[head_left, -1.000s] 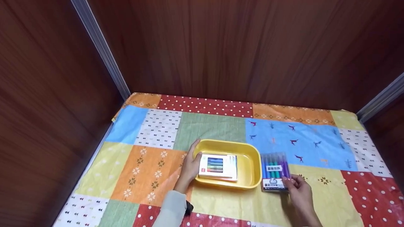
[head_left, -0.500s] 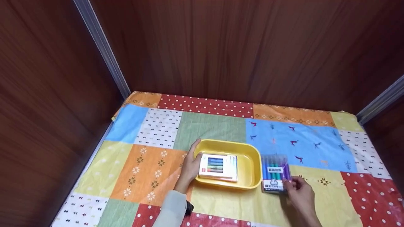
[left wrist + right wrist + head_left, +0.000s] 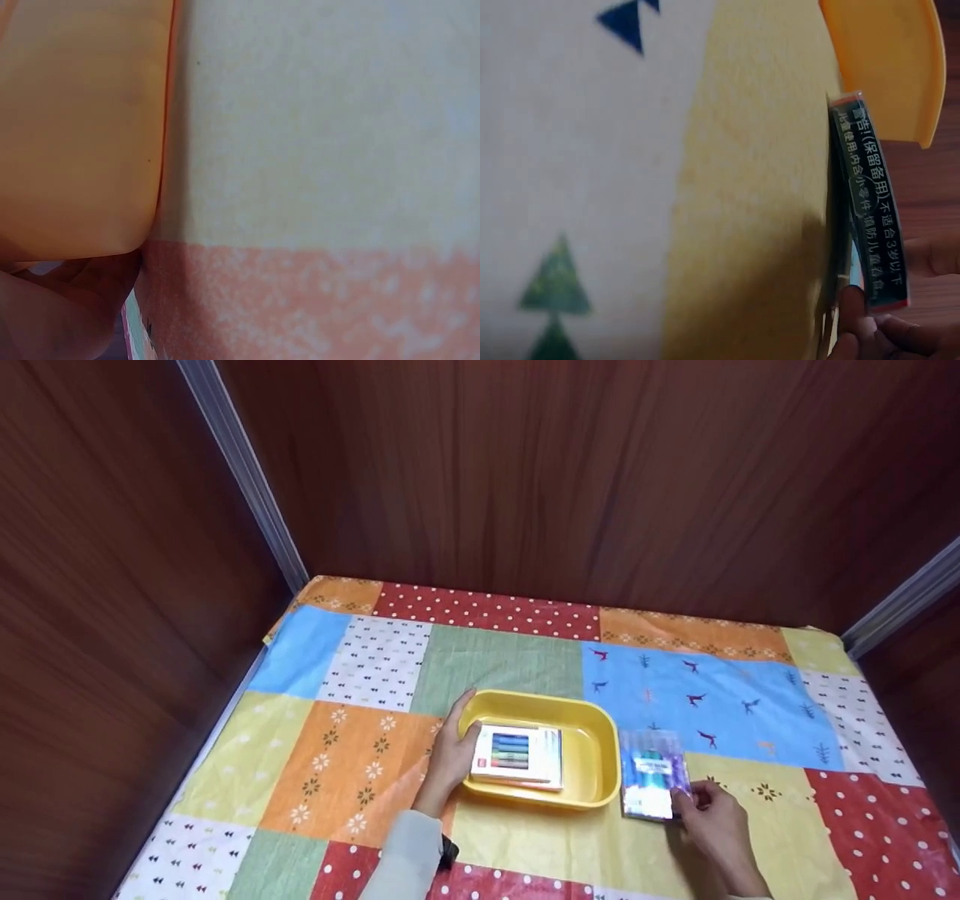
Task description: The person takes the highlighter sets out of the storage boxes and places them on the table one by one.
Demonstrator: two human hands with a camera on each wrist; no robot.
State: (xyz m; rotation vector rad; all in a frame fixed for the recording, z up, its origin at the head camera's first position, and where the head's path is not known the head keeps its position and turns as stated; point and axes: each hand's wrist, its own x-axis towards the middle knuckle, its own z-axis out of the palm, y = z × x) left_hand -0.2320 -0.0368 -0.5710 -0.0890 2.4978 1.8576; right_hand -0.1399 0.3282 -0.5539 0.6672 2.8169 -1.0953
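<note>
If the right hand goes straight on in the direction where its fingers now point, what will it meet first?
With the clear pen pack leading, the right hand would probably meet the right side of the yellow plastic tub first; the exact gap is unclear.

A tub (image 3: 540,697) is sitting on the cloth-covered table (image 3: 502,660), and a flat box (image 3: 517,757) is lying inside its left part. Just right of the tub a pen pack (image 3: 651,769) is being held, the right grip (image 3: 716,821) meeting its near right corner. The left grip (image 3: 451,754) is holding the tub's left end. Panels are standing behind the table (image 3: 555,480), left of it (image 3: 135,622) and right of it (image 3: 919,675).
</note>
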